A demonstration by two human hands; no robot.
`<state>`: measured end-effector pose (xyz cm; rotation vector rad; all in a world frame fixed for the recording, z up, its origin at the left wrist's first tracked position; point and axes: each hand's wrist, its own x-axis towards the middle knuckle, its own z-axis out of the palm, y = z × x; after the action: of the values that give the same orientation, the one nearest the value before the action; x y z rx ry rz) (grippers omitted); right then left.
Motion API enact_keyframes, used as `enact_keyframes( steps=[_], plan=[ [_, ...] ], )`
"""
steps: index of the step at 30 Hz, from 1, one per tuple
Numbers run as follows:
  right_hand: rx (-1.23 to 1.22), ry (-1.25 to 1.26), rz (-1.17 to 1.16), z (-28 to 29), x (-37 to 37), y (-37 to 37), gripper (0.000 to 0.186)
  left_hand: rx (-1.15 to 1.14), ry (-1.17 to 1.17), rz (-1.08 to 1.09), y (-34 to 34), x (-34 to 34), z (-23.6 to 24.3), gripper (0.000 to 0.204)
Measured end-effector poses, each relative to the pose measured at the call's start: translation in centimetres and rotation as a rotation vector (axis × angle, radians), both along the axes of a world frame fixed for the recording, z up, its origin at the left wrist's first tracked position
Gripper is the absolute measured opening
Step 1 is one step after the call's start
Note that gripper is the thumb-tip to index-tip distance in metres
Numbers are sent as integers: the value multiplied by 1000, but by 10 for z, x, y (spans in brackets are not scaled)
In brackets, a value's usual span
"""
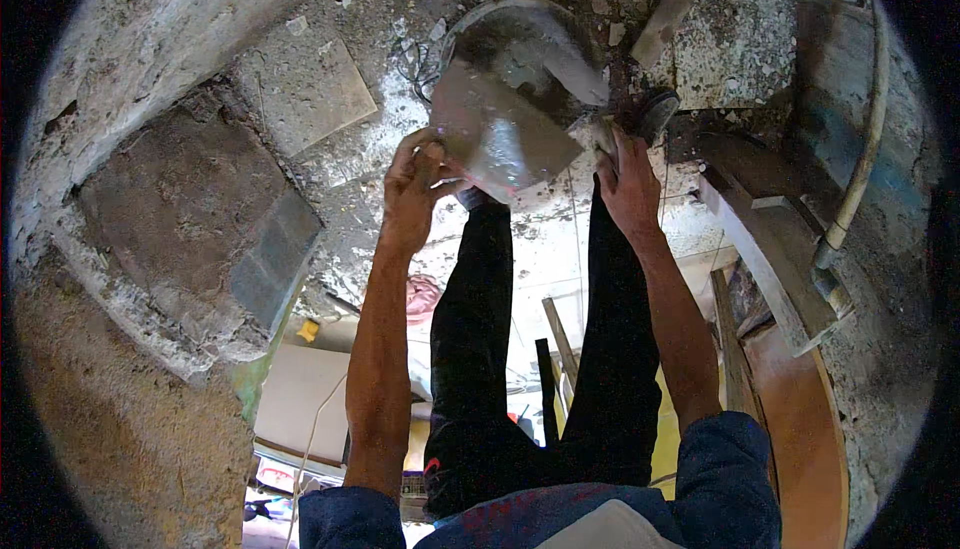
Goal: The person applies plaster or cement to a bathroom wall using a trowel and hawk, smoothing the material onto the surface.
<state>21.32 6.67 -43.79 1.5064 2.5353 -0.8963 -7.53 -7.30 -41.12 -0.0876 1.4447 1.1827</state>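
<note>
A flat brownish-grey tile (480, 124) with a shiny, wet-looking patch is held out in front of me, tilted. My left hand (412, 184) grips its left edge, thumb and fingers closed around it. By the tile's right corner is my right hand (630, 177), its fingers curled over a small pale piece (590, 135) that is too blurred to name. Behind and partly under the tile sits a round basin (468, 21) with greyish contents. The tile hides its near side.
A tile-edged block (165, 219) stands at left, with a loose square tile (315, 94) beyond it. Rubble covers the far floor. At right are a curved pale slab (765, 269), a pipe (862, 164) and a wooden board (800, 419). Pink cloth (422, 299) lies by my leg.
</note>
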Motion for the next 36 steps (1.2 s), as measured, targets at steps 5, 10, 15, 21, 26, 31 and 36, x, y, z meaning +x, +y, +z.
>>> enact_keyframes(
  steps=[5,10,15,21,26,31,36],
  plan=[
    [252,-212,224,-39,-40,13,46,-51,19,8,-38,-8,-8,37],
    [201,-276,216,-78,-73,10,43,-12,-3,82,-63,-3,-6,35],
    [-114,-232,106,-72,-84,-2,51,-26,-12,145,-82,-9,-5,26],
    [-174,-136,43,-114,-76,12,49,-30,-48,124,-89,-3,-11,29],
    [-515,116,-23,-133,-60,31,53,-52,-18,129,-96,-10,-19,30],
    [-569,138,-120,-121,-46,19,44,-74,-6,175,-85,-10,-19,39],
    [-680,230,-257,-110,-27,26,39,-14,-6,197,-77,-6,-30,36]
  ],
)
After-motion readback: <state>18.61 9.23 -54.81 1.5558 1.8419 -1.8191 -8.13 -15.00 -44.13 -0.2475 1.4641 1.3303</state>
